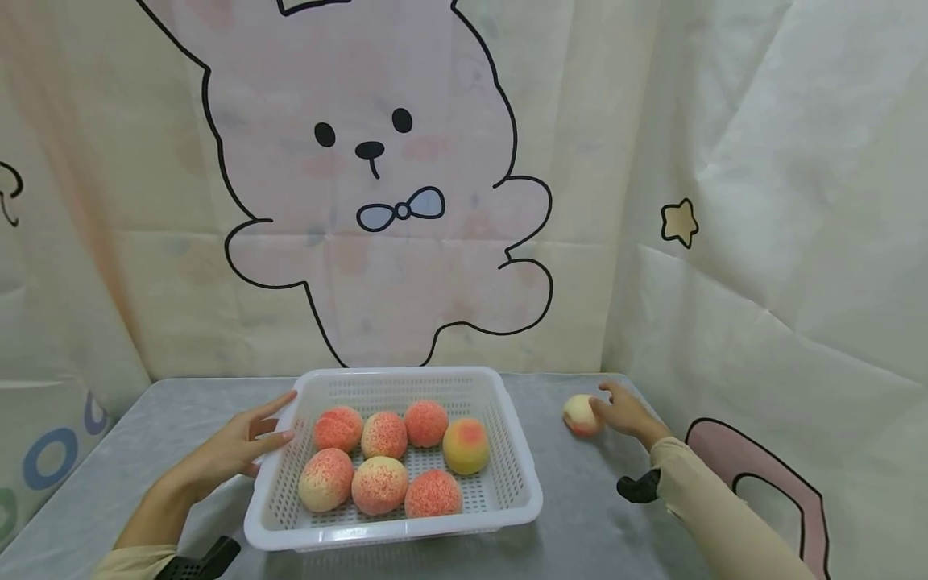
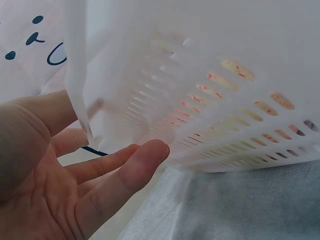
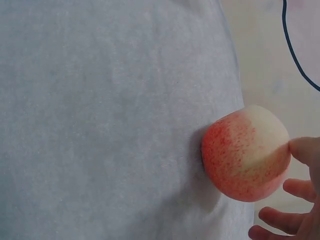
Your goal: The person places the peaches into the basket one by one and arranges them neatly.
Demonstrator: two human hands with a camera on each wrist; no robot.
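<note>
Several red-and-cream peaches (image 1: 379,485) lie in a white perforated plastic basket (image 1: 507,403). At the basket's left side is my left hand (image 1: 232,451), its fingers fairly straight. In the left wrist view, one digit passes behind the rim while other fingers (image 2: 122,182) lie along the outer wall. Right of the basket, a single peach (image 1: 582,416) rests on the table. My right hand (image 1: 629,412) is beside it with loosely bent fingers. The right wrist view shows one fingertip touching this peach (image 3: 247,155); the other fingers are spread apart from it.
A grey cloth covers the table (image 1: 573,515). Close behind it hangs a curtain (image 1: 580,161) with a cartoon animal on it, and more printed fabric (image 1: 783,242) stands along the right side. Each wrist carries a black mount (image 1: 638,488).
</note>
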